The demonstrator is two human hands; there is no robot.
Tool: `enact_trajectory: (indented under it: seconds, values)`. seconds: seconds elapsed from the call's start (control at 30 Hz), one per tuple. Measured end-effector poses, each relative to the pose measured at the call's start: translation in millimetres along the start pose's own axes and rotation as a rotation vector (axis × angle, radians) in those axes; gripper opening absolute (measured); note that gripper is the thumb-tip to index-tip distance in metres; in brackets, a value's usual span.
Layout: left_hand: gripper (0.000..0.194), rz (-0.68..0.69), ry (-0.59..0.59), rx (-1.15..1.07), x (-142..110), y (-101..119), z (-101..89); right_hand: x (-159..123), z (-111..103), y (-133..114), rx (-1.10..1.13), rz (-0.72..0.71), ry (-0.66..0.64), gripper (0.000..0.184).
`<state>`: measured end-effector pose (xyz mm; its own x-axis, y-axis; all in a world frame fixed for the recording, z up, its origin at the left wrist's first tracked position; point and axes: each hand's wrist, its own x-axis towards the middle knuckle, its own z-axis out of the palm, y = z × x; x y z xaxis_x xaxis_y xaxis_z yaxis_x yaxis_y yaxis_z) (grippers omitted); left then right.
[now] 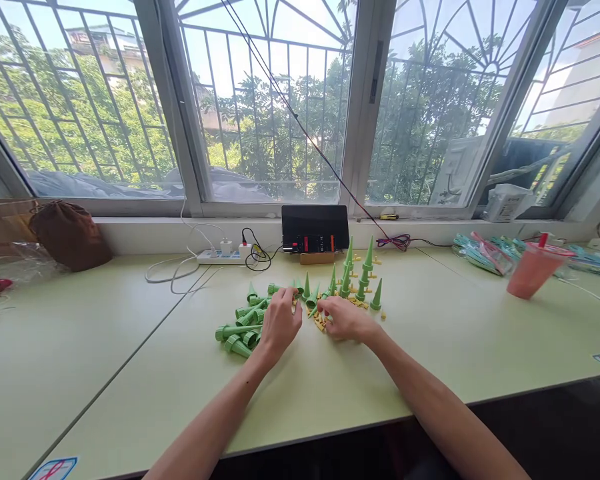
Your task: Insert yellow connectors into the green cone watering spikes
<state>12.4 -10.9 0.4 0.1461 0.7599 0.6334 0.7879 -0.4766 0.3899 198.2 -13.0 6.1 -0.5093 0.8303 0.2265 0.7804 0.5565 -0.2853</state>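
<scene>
My left hand [280, 322] rests on the pale green table [130, 360] beside a heap of green cone spikes [243, 327] lying on their sides; its curled fingers close on one green cone at the pile's edge. My right hand [344, 319] lies knuckles up over small yellow plastic pieces [321, 325], fingers bent in a pinch; what they hold is hidden. Behind the hands several green cones [360, 280] stand upright, some with yellow pieces fitted.
A black device on a stand [315, 229] sits at the window sill, with a power strip [223, 255] and cables to its left. A pink cup with straw [534, 270] and plastic packets [483, 252] lie at right. A brown pouch [70, 233] is at left.
</scene>
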Motion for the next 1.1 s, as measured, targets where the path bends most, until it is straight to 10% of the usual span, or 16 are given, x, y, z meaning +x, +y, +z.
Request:
enact_trajectory:
  seconds: [1.1]
  values:
    - [0.030,0.086,-0.347,0.400,29.1,-40.6,5.7,4.2,4.3,0.6,0.083,0.006,0.000,0.021]
